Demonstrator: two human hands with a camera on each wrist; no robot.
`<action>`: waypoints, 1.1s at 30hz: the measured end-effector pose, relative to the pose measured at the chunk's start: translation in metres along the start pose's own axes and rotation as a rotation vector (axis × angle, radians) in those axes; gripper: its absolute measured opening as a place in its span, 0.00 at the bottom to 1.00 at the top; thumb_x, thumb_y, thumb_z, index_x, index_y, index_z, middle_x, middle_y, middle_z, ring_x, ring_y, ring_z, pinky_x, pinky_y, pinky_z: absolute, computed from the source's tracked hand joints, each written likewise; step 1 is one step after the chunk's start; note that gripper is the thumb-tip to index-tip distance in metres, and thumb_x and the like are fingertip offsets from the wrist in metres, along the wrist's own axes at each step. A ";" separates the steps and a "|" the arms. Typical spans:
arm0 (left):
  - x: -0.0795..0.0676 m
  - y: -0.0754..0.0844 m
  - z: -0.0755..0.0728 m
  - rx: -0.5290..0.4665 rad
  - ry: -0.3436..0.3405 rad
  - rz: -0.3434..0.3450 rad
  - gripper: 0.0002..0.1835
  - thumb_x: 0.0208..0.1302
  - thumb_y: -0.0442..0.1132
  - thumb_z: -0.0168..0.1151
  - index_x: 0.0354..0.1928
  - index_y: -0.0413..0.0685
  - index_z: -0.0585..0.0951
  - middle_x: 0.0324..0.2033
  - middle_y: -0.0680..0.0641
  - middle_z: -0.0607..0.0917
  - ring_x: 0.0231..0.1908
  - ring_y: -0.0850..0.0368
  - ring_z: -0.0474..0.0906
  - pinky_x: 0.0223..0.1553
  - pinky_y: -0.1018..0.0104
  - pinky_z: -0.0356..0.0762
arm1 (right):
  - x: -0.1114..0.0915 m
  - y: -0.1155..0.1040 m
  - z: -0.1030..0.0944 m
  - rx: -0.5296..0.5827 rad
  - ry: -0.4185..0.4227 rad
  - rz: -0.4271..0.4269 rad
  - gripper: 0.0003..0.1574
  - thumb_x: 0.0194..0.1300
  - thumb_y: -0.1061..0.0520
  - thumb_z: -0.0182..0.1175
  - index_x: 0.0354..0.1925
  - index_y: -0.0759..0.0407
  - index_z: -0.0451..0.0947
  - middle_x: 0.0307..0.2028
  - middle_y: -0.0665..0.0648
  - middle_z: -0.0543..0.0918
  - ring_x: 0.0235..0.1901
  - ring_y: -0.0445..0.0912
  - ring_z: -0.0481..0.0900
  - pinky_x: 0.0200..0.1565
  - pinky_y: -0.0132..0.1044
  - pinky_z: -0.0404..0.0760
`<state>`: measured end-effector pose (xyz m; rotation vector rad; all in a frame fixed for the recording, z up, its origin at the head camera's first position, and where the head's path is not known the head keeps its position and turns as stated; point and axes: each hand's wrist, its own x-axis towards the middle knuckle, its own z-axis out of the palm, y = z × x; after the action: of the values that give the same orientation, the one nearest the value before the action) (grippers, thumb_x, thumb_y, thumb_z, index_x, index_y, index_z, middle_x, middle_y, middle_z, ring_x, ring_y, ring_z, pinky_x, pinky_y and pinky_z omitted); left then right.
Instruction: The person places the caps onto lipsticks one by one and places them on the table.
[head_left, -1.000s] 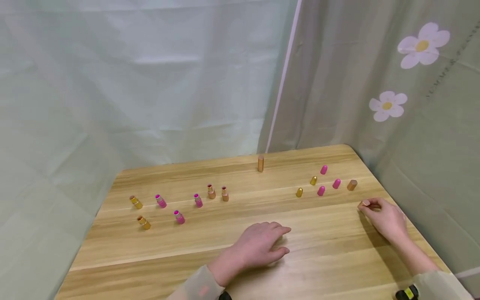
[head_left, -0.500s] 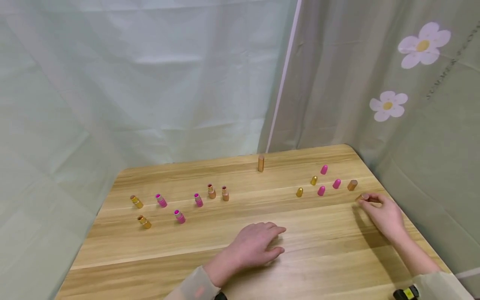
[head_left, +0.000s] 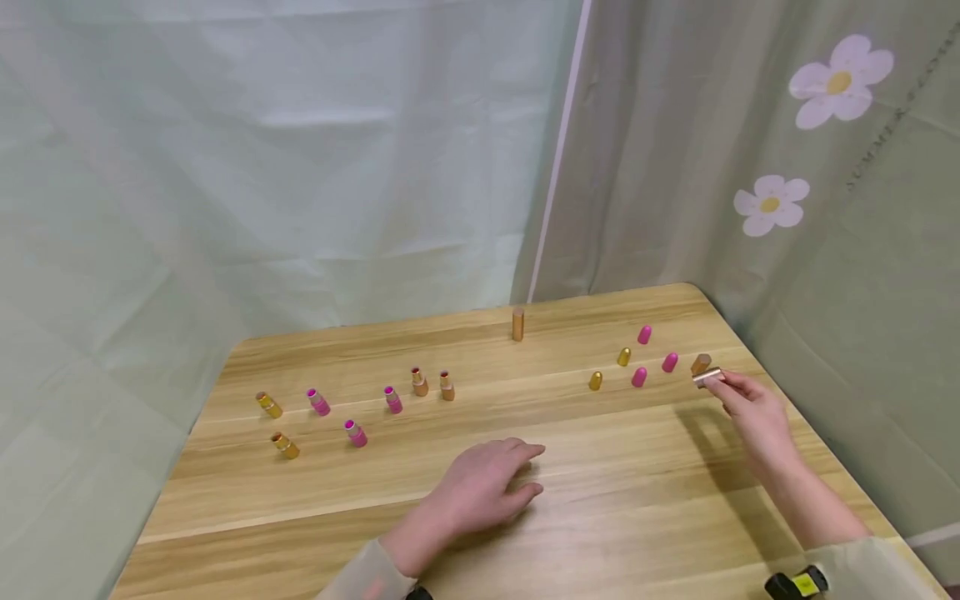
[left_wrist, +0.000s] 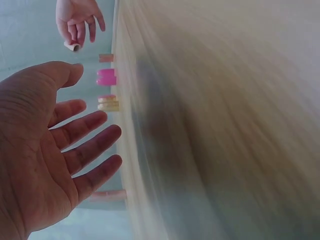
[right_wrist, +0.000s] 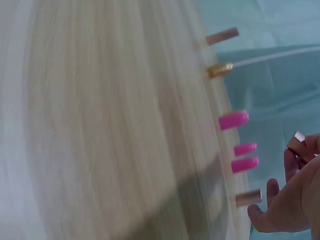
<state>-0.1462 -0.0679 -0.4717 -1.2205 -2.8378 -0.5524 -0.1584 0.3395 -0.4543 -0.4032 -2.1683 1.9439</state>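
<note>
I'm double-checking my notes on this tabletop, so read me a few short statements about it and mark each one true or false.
1. The right hand pinches a copper-coloured tube. True.
2. The left hand is curled into a tight fist. False: its fingers are extended and it holds nothing.
3. Three smooth pink caps stand on the right side of the table. True.
4. The tall copper-coloured cylinder near the back edge lies on its side. False: it stands upright.
5. The pinched tube is off the table. True.
</note>
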 end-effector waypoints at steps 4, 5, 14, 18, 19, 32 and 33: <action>-0.010 -0.007 -0.004 -0.021 0.025 -0.060 0.26 0.72 0.54 0.61 0.68 0.55 0.76 0.57 0.55 0.83 0.56 0.57 0.80 0.55 0.56 0.79 | -0.005 -0.009 0.012 0.242 -0.044 0.030 0.03 0.73 0.55 0.64 0.43 0.47 0.84 0.40 0.38 0.83 0.44 0.32 0.79 0.47 0.24 0.77; -0.013 -0.010 -0.005 -0.025 0.031 -0.079 0.26 0.72 0.54 0.61 0.68 0.55 0.76 0.58 0.55 0.83 0.57 0.56 0.80 0.56 0.55 0.79 | -0.007 -0.012 0.016 0.296 -0.057 0.040 0.05 0.73 0.57 0.63 0.41 0.46 0.85 0.40 0.39 0.84 0.43 0.32 0.80 0.46 0.24 0.78; -0.032 -0.032 -0.016 -0.089 0.130 -0.243 0.24 0.73 0.51 0.62 0.67 0.52 0.78 0.57 0.51 0.85 0.56 0.53 0.82 0.55 0.52 0.80 | -0.016 -0.029 0.046 0.510 -0.189 0.188 0.07 0.75 0.57 0.61 0.39 0.48 0.85 0.39 0.43 0.87 0.46 0.37 0.83 0.49 0.31 0.81; -0.039 -0.042 -0.022 -0.121 0.195 -0.341 0.23 0.72 0.49 0.64 0.65 0.51 0.79 0.53 0.50 0.86 0.51 0.54 0.84 0.48 0.50 0.83 | -0.020 -0.034 0.065 0.535 -0.224 0.210 0.10 0.76 0.58 0.59 0.37 0.49 0.86 0.37 0.45 0.87 0.45 0.39 0.84 0.53 0.34 0.80; -0.040 -0.044 -0.024 -0.131 0.211 -0.367 0.23 0.72 0.49 0.64 0.66 0.52 0.79 0.53 0.50 0.87 0.50 0.54 0.84 0.47 0.50 0.83 | -0.021 -0.035 0.070 0.543 -0.235 0.214 0.11 0.76 0.58 0.59 0.37 0.49 0.86 0.37 0.46 0.87 0.45 0.40 0.84 0.55 0.35 0.80; -0.044 -0.069 -0.033 -0.279 0.305 -0.587 0.29 0.70 0.46 0.66 0.69 0.44 0.74 0.58 0.47 0.83 0.54 0.49 0.81 0.54 0.45 0.79 | -0.028 -0.028 0.144 0.527 -0.312 0.286 0.12 0.77 0.60 0.57 0.36 0.50 0.83 0.35 0.48 0.88 0.43 0.42 0.85 0.62 0.44 0.75; -0.043 -0.071 -0.033 -0.291 0.306 -0.598 0.29 0.70 0.46 0.66 0.70 0.43 0.74 0.58 0.46 0.83 0.54 0.49 0.81 0.55 0.45 0.78 | -0.028 -0.027 0.149 0.520 -0.316 0.285 0.11 0.77 0.60 0.57 0.36 0.51 0.83 0.35 0.48 0.88 0.43 0.42 0.84 0.63 0.44 0.75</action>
<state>-0.1708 -0.1534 -0.4694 -0.2244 -2.8750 -1.0846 -0.1827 0.1881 -0.4435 -0.3427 -1.7223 2.7864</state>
